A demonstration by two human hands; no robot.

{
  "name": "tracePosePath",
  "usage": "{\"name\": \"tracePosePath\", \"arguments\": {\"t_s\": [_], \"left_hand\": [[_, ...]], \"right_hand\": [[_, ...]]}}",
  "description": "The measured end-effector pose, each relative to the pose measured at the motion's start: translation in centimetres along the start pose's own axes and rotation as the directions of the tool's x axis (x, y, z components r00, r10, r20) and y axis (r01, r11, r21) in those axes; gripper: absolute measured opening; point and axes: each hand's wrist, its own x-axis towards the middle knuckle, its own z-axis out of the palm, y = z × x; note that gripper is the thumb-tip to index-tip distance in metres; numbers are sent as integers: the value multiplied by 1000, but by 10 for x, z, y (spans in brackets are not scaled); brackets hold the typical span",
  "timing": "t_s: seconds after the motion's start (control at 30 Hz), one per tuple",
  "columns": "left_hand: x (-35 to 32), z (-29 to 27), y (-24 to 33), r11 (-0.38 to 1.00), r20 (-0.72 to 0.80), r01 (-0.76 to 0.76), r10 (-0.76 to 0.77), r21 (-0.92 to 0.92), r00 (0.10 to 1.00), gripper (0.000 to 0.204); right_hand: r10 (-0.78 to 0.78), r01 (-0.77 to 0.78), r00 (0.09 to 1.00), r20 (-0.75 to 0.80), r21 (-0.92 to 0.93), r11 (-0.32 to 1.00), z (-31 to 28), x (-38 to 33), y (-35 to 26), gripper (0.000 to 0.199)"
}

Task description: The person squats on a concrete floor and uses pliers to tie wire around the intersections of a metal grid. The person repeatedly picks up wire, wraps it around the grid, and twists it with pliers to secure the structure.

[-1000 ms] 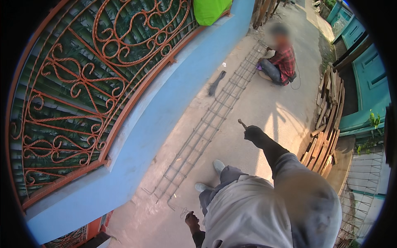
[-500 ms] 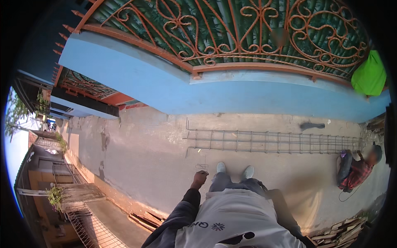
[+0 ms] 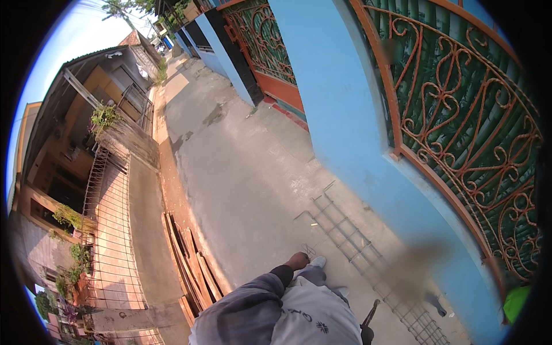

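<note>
the long rebar cage (image 3: 368, 253) lies flat on the concrete lane (image 3: 241, 184), along the blue wall (image 3: 345, 132); it looks assembled, and i cannot tell if tying is left. the left hand (image 3: 298, 261) hangs near the cage's end, loosely curled, holding nothing i can see. the right hand (image 3: 365, 332), low at the edge, grips a thin dark tool (image 3: 371, 314).

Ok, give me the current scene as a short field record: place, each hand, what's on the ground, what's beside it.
place: concrete lane outdoors
left hand: left hand closed, nothing visible in it, near the rebar cage
right hand: mostly hidden; dark tool handle at lower edge
ground: long rebar cage lying along the wall
left side: stacked wooden planks
right side: blue wall, ornate orange gate
</note>
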Motion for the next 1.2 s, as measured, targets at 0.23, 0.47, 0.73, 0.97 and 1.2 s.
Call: {"name": "tracePosePath", "arguments": {"t_s": [0.23, 0.47, 0.73, 0.97, 1.2], "left_hand": [[-16, -59, -54, 962, -43, 190, -202, -197, 978, 33], [-44, -135, -51, 708, 97, 278, -286, -649, 953, 21], [-85, -171, -38, 904, 167, 157, -97, -397, 981, 24], [-55, -171, -39, 954, 267, 120, -45, -274, 963, 28], [-31, -157, 16, 835, 316, 383, -268, -395, 910, 34]], "right_hand": [[-166, 177, 983, 75, -185, 967, 24, -7, -10, 16], [-706, 601, 696, 130, -643, 474, 31, -44, 39, 8], [-252, 284, 937, -241, 107, 953, 80, -113, 32, 15], [-175, 190, 963, -204, 55, 980, 177, -91, 113, 14], [242, -81, 962, -128, 712, 698, 144, -114, 123, 17]]}}
